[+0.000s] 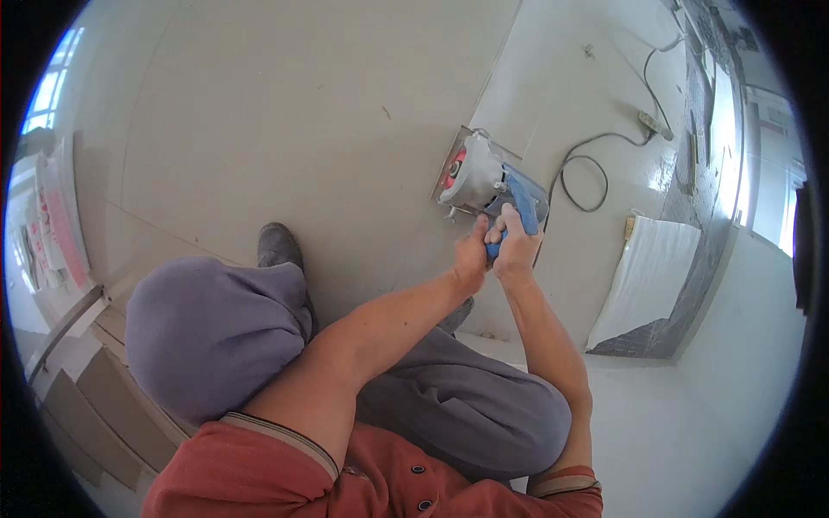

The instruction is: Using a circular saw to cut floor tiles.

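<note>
A handheld tile cutter (477,177) with a pale grey guard, a red-centred disc and a blue handle rests on a small flat piece of tile (452,154) on the floor. My right hand (518,246) is wrapped round the blue handle. Close beside it, my left hand (471,257) is closed at the near end of the cutter, thumb pointing up against it; its other fingers are partly hidden. Both forearms reach forward as I squat, and the cutter sits between the large floor tile (319,112) and a paler strip.
A dark cord (566,160) loops right of the cutter to a small block (656,126). Farther right, a white sheet (652,268) lies over a rough grey strip (665,332) along the wall. Tile pieces (112,406) and pink-marked packaging (65,216) are at left.
</note>
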Action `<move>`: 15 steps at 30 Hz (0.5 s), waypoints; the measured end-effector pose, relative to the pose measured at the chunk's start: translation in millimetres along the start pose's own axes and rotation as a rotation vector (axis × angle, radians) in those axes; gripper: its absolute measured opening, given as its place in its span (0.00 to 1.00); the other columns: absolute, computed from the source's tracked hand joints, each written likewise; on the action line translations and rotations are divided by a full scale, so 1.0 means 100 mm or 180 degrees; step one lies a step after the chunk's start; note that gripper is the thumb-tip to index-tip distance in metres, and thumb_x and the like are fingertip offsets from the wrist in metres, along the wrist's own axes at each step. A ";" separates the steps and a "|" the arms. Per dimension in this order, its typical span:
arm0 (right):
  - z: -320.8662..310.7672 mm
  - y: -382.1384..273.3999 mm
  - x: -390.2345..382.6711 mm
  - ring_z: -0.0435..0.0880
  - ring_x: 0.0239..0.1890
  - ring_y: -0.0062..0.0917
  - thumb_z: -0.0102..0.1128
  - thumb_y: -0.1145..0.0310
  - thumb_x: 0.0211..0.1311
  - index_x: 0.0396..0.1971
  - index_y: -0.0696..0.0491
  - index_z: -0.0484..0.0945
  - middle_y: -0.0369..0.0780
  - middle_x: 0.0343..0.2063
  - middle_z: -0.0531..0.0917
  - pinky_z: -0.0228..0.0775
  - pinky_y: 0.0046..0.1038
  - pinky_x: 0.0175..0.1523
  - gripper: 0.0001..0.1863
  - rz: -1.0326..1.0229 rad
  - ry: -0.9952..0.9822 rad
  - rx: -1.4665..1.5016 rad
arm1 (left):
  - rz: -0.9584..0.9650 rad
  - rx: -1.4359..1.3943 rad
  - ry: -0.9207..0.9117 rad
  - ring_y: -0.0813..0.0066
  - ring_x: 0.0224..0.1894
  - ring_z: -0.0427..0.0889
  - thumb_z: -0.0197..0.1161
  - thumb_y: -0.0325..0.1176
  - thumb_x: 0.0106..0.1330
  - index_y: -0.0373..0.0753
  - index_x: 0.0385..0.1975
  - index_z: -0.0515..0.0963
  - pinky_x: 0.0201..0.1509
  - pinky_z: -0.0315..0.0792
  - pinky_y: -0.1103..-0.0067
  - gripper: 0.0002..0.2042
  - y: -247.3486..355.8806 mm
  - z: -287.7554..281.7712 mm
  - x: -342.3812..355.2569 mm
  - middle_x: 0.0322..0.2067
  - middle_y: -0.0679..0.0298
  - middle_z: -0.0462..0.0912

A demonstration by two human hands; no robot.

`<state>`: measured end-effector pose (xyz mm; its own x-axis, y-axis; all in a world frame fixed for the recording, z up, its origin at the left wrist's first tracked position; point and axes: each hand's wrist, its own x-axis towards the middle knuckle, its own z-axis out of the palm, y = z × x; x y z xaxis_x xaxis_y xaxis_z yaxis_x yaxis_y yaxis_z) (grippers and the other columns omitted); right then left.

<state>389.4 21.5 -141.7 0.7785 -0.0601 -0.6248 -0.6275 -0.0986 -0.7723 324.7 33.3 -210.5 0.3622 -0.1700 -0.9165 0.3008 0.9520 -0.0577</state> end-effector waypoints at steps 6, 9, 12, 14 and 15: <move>-0.04 0.01 0.01 0.69 0.12 0.21 0.57 0.74 0.61 0.24 0.56 0.72 0.35 0.15 0.71 0.65 0.27 0.20 0.07 -0.0020 0.0015 -0.0053 | 0.0065 -0.0102 -0.0055 0.75 0.30 0.77 0.58 0.53 0.66 0.38 0.36 0.78 0.30 0.72 0.75 0.21 -0.01 0.04 -0.06 0.32 0.65 0.79; -0.04 0.02 0.02 0.69 0.12 0.21 0.57 0.74 0.61 0.23 0.55 0.72 0.35 0.15 0.70 0.65 0.27 0.20 0.07 -0.0043 0.0012 -0.0063 | 0.0091 -0.0158 0.0032 0.76 0.29 0.76 0.58 0.53 0.66 0.38 0.35 0.78 0.28 0.70 0.75 0.21 0.03 0.09 -0.09 0.31 0.65 0.79; -0.01 0.01 0.01 0.68 0.12 0.21 0.57 0.74 0.61 0.23 0.55 0.72 0.35 0.15 0.70 0.64 0.27 0.20 0.07 -0.0058 -0.0007 -0.0040 | 0.0078 -0.0105 -0.0044 0.75 0.29 0.76 0.57 0.53 0.66 0.37 0.36 0.78 0.29 0.70 0.74 0.21 -0.01 0.01 0.02 0.33 0.64 0.79; -0.02 0.03 0.03 0.68 0.12 0.20 0.57 0.74 0.61 0.24 0.55 0.72 0.35 0.15 0.70 0.64 0.27 0.20 0.07 -0.0037 0.0009 -0.0006 | 0.0104 -0.0085 0.0001 0.76 0.29 0.75 0.57 0.53 0.66 0.37 0.36 0.78 0.28 0.69 0.74 0.21 -0.02 0.02 0.02 0.32 0.65 0.78; -0.03 0.05 0.05 0.68 0.12 0.20 0.57 0.74 0.61 0.24 0.55 0.72 0.35 0.15 0.70 0.64 0.26 0.20 0.06 -0.0037 0.0016 -0.0026 | 0.0134 -0.0069 0.0053 0.76 0.28 0.75 0.57 0.53 0.66 0.38 0.35 0.78 0.27 0.68 0.75 0.21 -0.02 0.03 0.01 0.31 0.65 0.78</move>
<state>389.8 17.9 -148.6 0.7857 -0.0639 -0.6153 -0.6183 -0.1076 -0.7785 327.6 30.4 -210.3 0.3594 -0.1257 -0.9247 0.2663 0.9635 -0.0275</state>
